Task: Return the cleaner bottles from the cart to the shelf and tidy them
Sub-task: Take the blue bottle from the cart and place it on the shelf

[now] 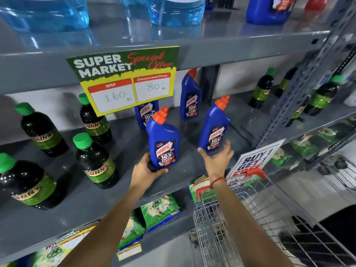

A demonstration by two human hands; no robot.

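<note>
Cleaner bottle (162, 140), head view: stood upright on grey shelf (115, 189), base gripped by left hand (147, 167). Blue body, orange cap, Harpic label. Second bottle (214, 126) just ahead of right hand (216, 158), fingers spread, touching its base.

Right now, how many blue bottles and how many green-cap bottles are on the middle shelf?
Blue bottles with orange caps: 4
Dark bottles with green caps: at least 8
Total: 12
</note>
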